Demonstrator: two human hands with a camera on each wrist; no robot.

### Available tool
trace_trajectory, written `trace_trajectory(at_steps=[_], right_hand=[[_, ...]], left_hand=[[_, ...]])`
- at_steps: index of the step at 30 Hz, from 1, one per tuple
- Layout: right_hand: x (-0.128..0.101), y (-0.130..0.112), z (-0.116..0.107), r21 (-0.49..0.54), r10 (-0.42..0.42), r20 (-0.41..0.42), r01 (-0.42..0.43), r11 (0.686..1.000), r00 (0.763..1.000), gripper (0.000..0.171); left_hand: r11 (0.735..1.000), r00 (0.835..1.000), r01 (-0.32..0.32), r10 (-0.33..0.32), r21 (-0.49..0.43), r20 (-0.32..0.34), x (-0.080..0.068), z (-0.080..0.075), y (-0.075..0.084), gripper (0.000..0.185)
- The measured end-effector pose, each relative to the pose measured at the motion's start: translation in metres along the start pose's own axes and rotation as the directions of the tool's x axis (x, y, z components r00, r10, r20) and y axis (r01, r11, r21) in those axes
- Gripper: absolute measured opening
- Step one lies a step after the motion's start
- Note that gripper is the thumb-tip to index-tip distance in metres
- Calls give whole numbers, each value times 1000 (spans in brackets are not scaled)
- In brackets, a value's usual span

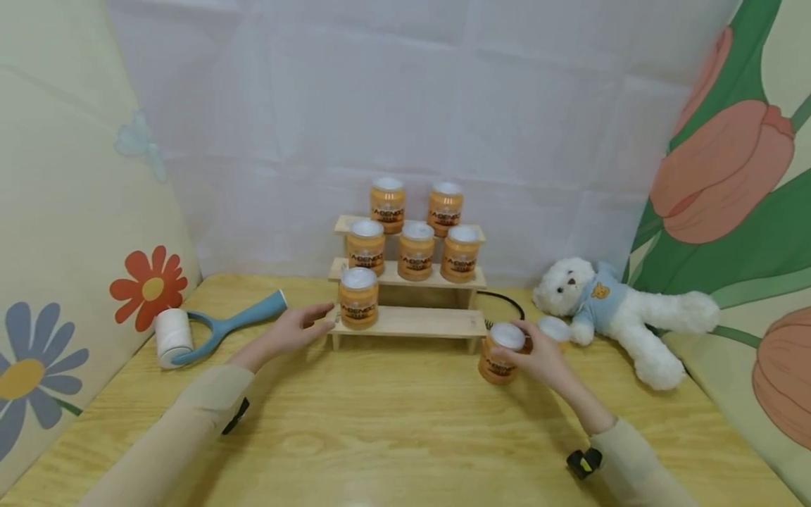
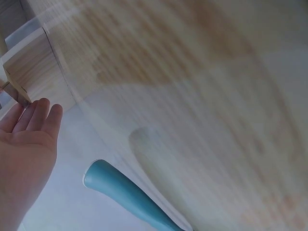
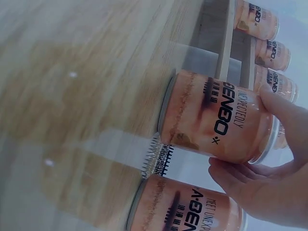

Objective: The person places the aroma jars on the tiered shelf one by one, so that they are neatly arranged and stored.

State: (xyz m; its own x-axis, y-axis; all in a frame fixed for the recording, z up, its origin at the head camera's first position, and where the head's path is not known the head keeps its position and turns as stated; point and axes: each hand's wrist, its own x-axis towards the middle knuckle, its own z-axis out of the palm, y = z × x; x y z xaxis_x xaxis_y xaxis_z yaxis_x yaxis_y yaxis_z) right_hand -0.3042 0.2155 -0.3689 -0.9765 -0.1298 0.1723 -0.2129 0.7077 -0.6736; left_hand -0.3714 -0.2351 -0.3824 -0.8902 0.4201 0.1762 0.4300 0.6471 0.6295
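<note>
Orange jar (image 1: 498, 358) stood on the table (image 1: 393, 436), wrapped by the right hand (image 1: 538, 355).
Left hand (image 1: 293, 329) lay flat-fingered, holding nothing, beside the wooden rack (image 1: 412, 322).

White creased backdrop (image 1: 405, 91); floral panels (image 1: 63, 211) flank wooden table (image 1: 393, 436).

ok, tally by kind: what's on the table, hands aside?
Orange jars: 8. That is 6 on the wooden step rack, 1 gripped by the right hand, and 1 behind it, mostly hidden in the head view.
Wooden step rack: 1
Lint roller: 1
Teddy bear: 1
Black cable: 1
Total: 12
</note>
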Motion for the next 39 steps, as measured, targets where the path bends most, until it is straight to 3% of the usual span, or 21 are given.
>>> trace_trajectory(at_steps=[6, 15, 20, 25, 34, 39], right_hand=[[0, 1, 0, 22, 39, 20, -39, 999, 999, 76], [3, 2, -5, 15, 2, 8, -2, 1000, 1000, 61], [0, -1, -7, 50, 7, 23, -8, 999, 1000, 63], [0, -10, -11, 93, 11, 34, -14, 996, 999, 68], [7, -28, -13, 168, -33, 16, 30, 985, 999, 63], [12, -45, -9, 257, -61, -10, 62, 964, 998, 64]], left_hand=[[1000, 1000, -6, 6, 0, -4, -1, 1, -1, 59], [1000, 1000, -5, 5, 20, 2, 0, -2, 3, 60], [1000, 1000, -14, 14, 24, 5, 1, -3, 4, 58], [1000, 1000, -19, 19, 18, 9, 1, -2, 2, 58], [1000, 1000, -13, 13, -7, 13, 1, -1, 0, 59], [1000, 1000, -10, 11, -11, 12, 0, 0, -1, 60]])
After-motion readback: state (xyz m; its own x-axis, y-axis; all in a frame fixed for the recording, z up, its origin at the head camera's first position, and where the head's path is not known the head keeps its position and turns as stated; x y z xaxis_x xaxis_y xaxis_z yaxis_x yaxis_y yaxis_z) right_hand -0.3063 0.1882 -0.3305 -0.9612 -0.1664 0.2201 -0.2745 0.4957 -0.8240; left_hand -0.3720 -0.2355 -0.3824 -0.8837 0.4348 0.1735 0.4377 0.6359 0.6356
